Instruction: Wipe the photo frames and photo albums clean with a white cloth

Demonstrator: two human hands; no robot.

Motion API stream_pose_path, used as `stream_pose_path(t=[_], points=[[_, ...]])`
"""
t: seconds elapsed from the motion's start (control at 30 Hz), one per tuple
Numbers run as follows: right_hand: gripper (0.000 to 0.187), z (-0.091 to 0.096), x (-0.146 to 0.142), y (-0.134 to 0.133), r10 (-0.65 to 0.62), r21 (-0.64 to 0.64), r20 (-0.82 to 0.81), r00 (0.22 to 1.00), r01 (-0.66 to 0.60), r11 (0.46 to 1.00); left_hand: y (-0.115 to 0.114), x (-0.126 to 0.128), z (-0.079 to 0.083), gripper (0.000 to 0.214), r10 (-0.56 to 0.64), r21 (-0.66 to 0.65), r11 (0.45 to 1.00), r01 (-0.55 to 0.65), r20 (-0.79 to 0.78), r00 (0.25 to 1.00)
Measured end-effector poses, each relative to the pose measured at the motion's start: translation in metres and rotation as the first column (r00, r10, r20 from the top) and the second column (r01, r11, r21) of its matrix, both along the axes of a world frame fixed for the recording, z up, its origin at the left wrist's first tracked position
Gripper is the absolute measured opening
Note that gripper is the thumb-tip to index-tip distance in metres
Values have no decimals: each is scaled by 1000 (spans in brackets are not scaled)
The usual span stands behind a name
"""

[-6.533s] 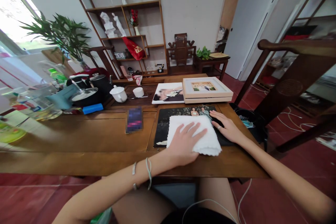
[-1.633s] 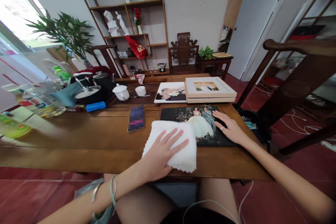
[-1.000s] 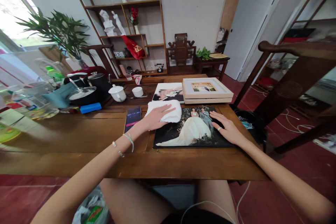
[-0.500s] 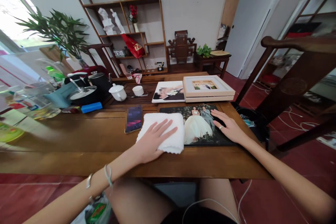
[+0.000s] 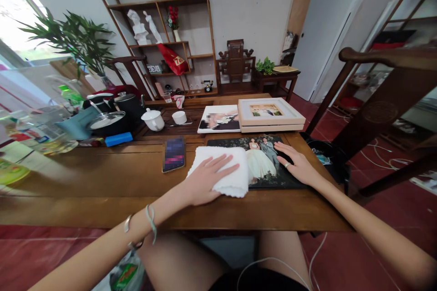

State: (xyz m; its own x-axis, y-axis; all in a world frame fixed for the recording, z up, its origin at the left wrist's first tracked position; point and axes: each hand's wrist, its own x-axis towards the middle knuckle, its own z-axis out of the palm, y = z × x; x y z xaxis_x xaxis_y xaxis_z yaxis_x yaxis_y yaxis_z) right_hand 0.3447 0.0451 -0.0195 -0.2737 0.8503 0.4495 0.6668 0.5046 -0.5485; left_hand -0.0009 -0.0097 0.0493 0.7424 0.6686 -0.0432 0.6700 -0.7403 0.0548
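My left hand lies flat, fingers spread, on a folded white towel. The towel covers the left part of a dark wedding photo panel, which shows a couple in a white dress and a grey suit. On the panel's right side rests my right hand, its fingers stretched out and a ring on one of them. Left of the towel, a phone lies with its screen up. The panel's left part is hidden under the towel and my left hand.
Behind the panel lie a white-edged photo print and stacked picture frames. A lidded white cup, a small white bowl, a blue block and a black pot stand at the left. A wooden chair is at the right.
My left hand has slid to the right with the towel, so more of the dress is covered and the gap to the phone is wider. My right hand has stayed in place.
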Motion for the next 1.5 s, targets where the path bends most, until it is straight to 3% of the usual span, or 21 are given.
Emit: stream_pose_path(t=[0.27,0.37,0.47,0.63,0.93,1.07,1.2,1.33,1.5], points=[[38,0,0,0,10,-3,-12,1000,-10,1000,88,10,-9,69,54,139,988,-61,49,997],[39,-2,0,1,8,3,-9,1000,-8,1000,104,11,-12,65,71,141,987,-78,55,996],[39,-2,0,1,5,8,-9,1000,-5,1000,105,11,-13,65,74,144,986,-80,48,996],[38,-2,0,1,10,2,-21,1000,-10,1000,70,14,-12,73,87,157,984,-89,19,996],[39,-1,0,0,12,1,-6,1000,-12,1000,-53,32,-15,95,122,56,991,-123,19,992],[40,0,-1,-1,3,1,6,1000,-3,1000,-72,35,-16,102,92,51,994,-92,-9,996],[40,-1,-1,-1,0,3,0,1000,0,1000,-51,37,-16,94,97,110,990,-94,-23,995],[39,-2,0,0,-2,10,2,1000,2,1000,-7,37,-15,87,132,151,981,-126,-35,991],[39,-1,0,0,3,6,10,1000,-4,1000,52,36,-12,81,77,151,986,-71,-33,996]])
